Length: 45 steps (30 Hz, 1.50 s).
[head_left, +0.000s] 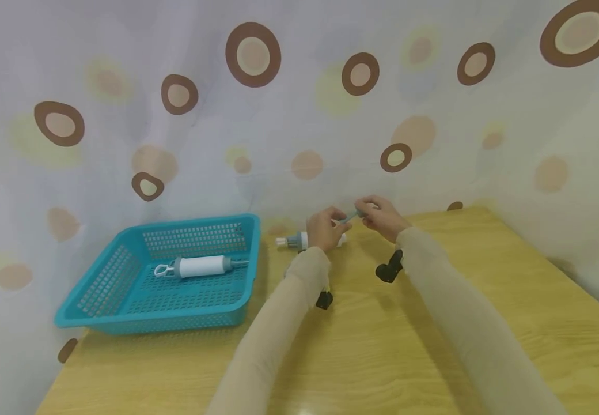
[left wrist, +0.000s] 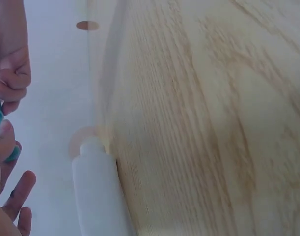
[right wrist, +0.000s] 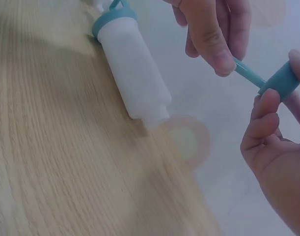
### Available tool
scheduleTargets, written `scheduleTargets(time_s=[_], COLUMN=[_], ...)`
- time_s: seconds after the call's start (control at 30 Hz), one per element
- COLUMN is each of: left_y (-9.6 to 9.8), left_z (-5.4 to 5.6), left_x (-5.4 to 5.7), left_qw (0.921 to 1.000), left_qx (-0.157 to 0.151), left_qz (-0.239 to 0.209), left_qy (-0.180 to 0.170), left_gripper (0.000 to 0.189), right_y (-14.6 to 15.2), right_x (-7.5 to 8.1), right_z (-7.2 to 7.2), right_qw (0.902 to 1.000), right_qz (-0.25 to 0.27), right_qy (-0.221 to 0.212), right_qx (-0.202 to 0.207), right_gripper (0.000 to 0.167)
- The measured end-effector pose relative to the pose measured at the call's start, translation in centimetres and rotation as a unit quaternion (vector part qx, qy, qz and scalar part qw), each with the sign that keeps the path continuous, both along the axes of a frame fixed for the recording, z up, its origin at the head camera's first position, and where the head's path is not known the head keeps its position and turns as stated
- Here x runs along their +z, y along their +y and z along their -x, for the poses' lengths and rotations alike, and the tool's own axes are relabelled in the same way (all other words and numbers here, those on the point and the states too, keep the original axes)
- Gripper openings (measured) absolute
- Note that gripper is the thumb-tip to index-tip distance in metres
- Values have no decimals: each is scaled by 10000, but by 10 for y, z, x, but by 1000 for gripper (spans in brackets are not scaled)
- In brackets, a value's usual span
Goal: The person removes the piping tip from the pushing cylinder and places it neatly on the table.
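Observation:
In front of me, my left hand pinches a thin teal tube between thumb and fingers. My right hand grips the wider teal cap at the tube's other end. Both hands hold these parts above the table, near its back edge. A white syringe-like barrel with a teal collar and a white handle lies on the table below. In the head view, my left hand covers part of that barrel. The tube's far end is hidden in my left fingers.
On the left of the wooden table stands a blue perforated basket. Inside it lies a similar white syringe with grey-teal ends and a thin nozzle. A patterned curtain hangs right behind the table's back edge.

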<state>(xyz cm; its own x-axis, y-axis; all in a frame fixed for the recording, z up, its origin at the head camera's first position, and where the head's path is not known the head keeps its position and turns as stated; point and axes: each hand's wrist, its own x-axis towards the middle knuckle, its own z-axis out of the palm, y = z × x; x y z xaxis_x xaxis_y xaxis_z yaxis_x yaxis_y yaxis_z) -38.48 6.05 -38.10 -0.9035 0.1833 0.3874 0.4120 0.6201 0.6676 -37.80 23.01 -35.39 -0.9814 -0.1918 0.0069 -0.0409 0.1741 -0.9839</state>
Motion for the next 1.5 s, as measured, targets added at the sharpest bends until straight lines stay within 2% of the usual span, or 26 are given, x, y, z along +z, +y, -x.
scheduleTargets(time_s=[0.07, 0.13, 0.23, 0.4, 0.5, 0.6, 0.63, 0.7, 0.77, 0.83, 0.87, 0.93, 0.97, 1.03, 1.13, 1.23, 1.33, 1.5], left_y=[5, 10, 17, 23, 24, 22, 22, 23, 24, 27, 28, 32, 33, 36, 38, 37, 36, 35], left_z=[-2, -4, -5, -9, -7, -3, -2, 0, 0, 1, 1, 0, -1, -3, -7, -8, -7, -5], left_x=[-1, -1, -3, -7, -12, -17, -17, -18, -19, -20, -21, -22, -22, -22, -22, -22, -23, -23], left_qw=[9995, 9967, 9857, 9619, 9431, 9234, 9164, 8998, 8726, 8419, 8279, 8059, 7977, 7891, 7850, 7848, 7926, 8089], left_qx=[106, 174, 258, 93, -38, -159, -201, -340, -488, -577, -608, -604, -580, -506, -431, -415, -470, -564], left_qz=[303, 795, 1650, 2674, 3224, 3700, 3853, 4200, 4699, 5175, 5358, 5596, 5672, 5738, 5826, 5880, 5789, 5612], left_qy=[-25, 48, 216, 563, 806, 1011, 1065, 1128, 1238, 1417, 1541, 1836, 1964, 2132, 2063, 1914, 1855, 1657], left_gripper=[22, 25, 28, 28, 28, 28, 28, 28, 33, 39, 41, 43, 42, 36, 32, 36, 36, 31], right_y=[5, 9, 16, 25, 30, 33, 33, 35, 35, 35, 34, 34, 34, 35, 37, 40, 43, 47], right_x=[-2, -2, -2, -3, -5, -11, -14, -20, -26, -31, -34, -37, -38, -40, -42, -47, -54, -66], right_z=[-3, -5, -6, -8, -9, -8, -7, -7, -6, -5, -4, -4, -4, -4, -5, -5, -4, -3], right_qw=[9999, 9992, 9980, 9974, 9967, 9903, 9854, 9689, 9460, 9298, 9244, 9197, 9185, 9158, 9154, 9188, 9149, 9090], right_qz=[-158, -364, -562, -632, -784, -1381, -1694, -2460, -3218, -3653, -3784, -3898, -3927, -3992, -4008, -3940, -4033, -4157], right_qy=[61, 133, 209, 164, 10, 28, 86, 250, 392, 424, 436, 404, 390, 378, 280, 116, 62, 241], right_qx=[-5, -49, -197, -316, -223, -158, -148, -79, 27, 156, 211, 250, 250, 242, 240, 204, 136, 181], right_gripper=[51, 54, 51, 49, 52, 50, 48, 46, 45, 46, 47, 46, 46, 45, 45, 44, 41, 42])
